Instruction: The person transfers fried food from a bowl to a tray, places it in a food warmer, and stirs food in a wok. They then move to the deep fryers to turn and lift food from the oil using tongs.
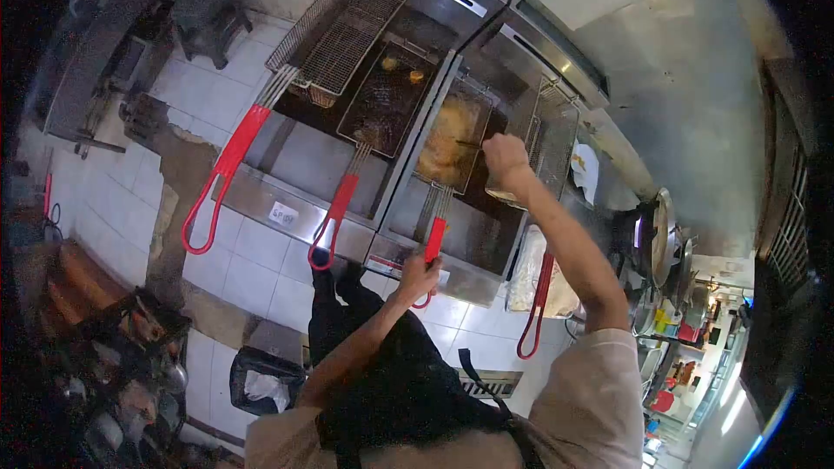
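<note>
My left hand (420, 278) is closed around the red handle (436, 239) of a wire fryer basket. That basket sits low in the fryer, with golden food (450, 141) bubbling in oil. My right hand (506, 156) is closed just right of the basket, on a thin dark utensil (458, 142) that reaches over the food. To the left, a second basket (382, 108) rests in dark oil with a few small fried pieces. An empty raised basket (347, 35) with a red handle (230, 152) stands farther left.
Another basket (553, 135) with a red handle (540, 304) is at the fryer's right side. A plastic-wrapped bundle (540, 278) lies beside the fryer. Pans (663, 239) stand at the right, a dark stool (208, 17) at upper left, and a lined bin (265, 382) below.
</note>
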Motion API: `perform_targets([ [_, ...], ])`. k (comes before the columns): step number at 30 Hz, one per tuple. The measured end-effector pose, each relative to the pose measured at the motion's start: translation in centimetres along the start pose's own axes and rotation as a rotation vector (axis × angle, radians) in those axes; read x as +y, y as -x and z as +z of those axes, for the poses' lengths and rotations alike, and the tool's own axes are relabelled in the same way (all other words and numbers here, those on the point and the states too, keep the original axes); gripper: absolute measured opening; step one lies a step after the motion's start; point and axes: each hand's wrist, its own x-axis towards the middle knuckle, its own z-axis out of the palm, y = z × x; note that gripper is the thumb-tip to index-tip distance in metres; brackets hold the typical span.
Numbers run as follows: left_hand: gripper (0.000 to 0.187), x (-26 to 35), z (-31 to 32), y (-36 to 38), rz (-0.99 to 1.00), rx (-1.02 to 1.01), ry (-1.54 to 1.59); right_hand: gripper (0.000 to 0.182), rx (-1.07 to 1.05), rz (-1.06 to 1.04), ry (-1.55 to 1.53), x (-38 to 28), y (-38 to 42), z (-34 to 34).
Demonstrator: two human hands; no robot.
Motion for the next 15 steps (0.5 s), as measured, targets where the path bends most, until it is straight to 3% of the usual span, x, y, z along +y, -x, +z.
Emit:
perform_targets([
  [2,0.017,-0.1,0.2,-0.1,0.023,-0.004,0.015,0.015,-0.054,-0.009,0.045,0.3,0.1,-1.1],
  [5,0.018,0.7,0.1,0.1,-0.021,-0.002,0.01,0.014,-0.038,-0.034,0.077,-1.4,-1.3,3.1],
  [6,0.018,1.0,0.0,0.3,-0.039,-0.012,0.002,0.015,-0.104,0.117,0.015,-2.3,-2.7,5.6],
  [10,0.018,1.3,-0.1,0.5,-0.012,-0.007,0.025,0.017,-0.154,0.01,0.139,-4.2,-2.5,4.2],
  [15,0.018,0.1,-0.2,0.1,0.019,-0.02,0.045,0.017,-0.103,-0.075,0.048,-2.6,-0.6,-0.7],
])
